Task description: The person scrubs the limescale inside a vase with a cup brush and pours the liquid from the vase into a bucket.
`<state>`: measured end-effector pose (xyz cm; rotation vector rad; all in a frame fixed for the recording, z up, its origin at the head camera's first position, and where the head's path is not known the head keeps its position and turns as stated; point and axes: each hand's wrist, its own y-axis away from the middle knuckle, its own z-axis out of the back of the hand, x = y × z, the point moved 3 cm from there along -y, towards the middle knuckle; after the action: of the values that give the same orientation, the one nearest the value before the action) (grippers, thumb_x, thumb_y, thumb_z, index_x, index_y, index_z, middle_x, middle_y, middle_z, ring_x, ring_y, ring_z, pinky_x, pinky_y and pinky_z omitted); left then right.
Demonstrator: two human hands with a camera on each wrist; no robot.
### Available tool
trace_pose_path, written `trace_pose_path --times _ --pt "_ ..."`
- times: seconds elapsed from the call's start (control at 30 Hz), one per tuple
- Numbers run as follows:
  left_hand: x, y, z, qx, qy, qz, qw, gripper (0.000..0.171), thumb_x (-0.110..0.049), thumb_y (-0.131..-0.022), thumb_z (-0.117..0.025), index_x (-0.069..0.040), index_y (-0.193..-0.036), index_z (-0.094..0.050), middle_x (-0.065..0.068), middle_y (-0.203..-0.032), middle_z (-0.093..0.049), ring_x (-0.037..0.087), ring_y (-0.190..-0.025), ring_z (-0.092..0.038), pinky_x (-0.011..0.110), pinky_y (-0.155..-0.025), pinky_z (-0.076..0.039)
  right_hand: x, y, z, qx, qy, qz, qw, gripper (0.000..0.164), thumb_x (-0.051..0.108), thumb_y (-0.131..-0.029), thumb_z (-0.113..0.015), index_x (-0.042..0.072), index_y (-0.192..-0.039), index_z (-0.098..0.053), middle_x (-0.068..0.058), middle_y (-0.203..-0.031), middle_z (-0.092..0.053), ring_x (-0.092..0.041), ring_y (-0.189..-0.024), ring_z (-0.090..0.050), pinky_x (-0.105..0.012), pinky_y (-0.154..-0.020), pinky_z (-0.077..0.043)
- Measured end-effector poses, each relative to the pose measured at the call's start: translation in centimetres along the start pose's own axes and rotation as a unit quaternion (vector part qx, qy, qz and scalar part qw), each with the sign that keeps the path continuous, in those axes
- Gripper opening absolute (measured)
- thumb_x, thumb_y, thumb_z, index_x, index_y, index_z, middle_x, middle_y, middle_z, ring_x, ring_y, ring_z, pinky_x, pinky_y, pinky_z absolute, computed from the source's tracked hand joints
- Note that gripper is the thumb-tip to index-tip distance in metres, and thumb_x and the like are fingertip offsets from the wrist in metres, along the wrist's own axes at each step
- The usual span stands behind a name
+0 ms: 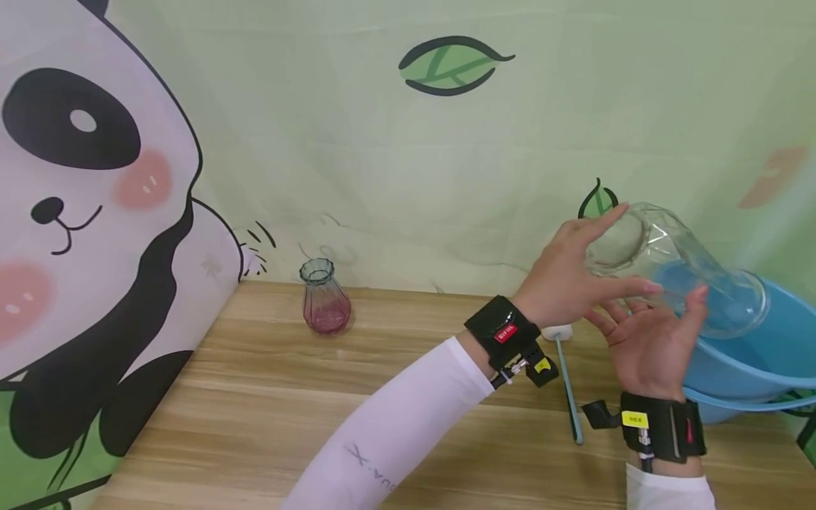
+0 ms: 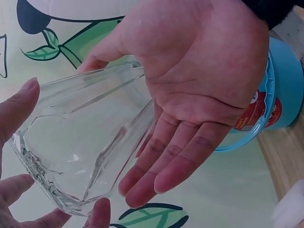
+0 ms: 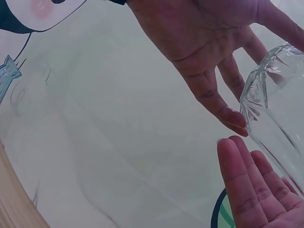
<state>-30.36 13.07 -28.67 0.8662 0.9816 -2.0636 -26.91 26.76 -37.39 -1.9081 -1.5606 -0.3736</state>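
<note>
A clear faceted glass vase (image 1: 676, 244) is tipped on its side, its mouth angled down and to the right over a blue basin (image 1: 733, 372). My left hand (image 1: 574, 265) grips the vase near its base, thumb on the near side and fingers spread around the bottom edge. Palm up beneath the vase is my right hand (image 1: 656, 347), its fingers mostly straight and its thumb raised beside the glass. In the left wrist view the vase (image 2: 80, 137) lies between both hands, and the right palm (image 2: 194, 61) faces that camera.
A small ribbed vase (image 1: 326, 301), bluish above and pink below, stands toward the back of the wooden table (image 1: 408, 397). Near my wrists lies a brush (image 1: 569, 389) with a white head and blue handle. A panda-printed cloth (image 1: 357, 156) hangs behind.
</note>
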Motion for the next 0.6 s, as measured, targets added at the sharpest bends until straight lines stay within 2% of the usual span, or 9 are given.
trace_pose_path --times 0.3,0.6 --pt "-0.36 -0.20 -0.27 -0.010 -0.032 0.005 0.9994 0.096 -0.049 -0.073 -0.082 -0.048 -0.148 -0.022 -0.003 -0.146 -0.032 0.007 -0.119 -0.039 0.025 -0.087 -0.046 -0.02 0.02 0.12 0.007 -0.026 0.003 1.000 0.080 0.063 -0.095 -0.040 0.029 -0.147 0.009 -0.019 -0.152 -0.031 -0.035 -0.122 -0.045 -0.040 -0.075 -0.058" --pt "-0.22 -0.18 -0.15 -0.011 -0.035 -0.008 0.9993 0.098 -0.050 -0.072 -0.082 -0.047 -0.149 -0.021 -0.005 -0.143 -0.031 0.003 -0.118 -0.035 0.022 -0.087 -0.044 -0.02 -0.02 0.04 0.004 -0.040 0.002 0.999 0.083 0.063 -0.095 -0.041 0.032 -0.146 0.016 -0.018 -0.152 -0.032 -0.033 -0.116 -0.053 -0.040 -0.074 -0.057"
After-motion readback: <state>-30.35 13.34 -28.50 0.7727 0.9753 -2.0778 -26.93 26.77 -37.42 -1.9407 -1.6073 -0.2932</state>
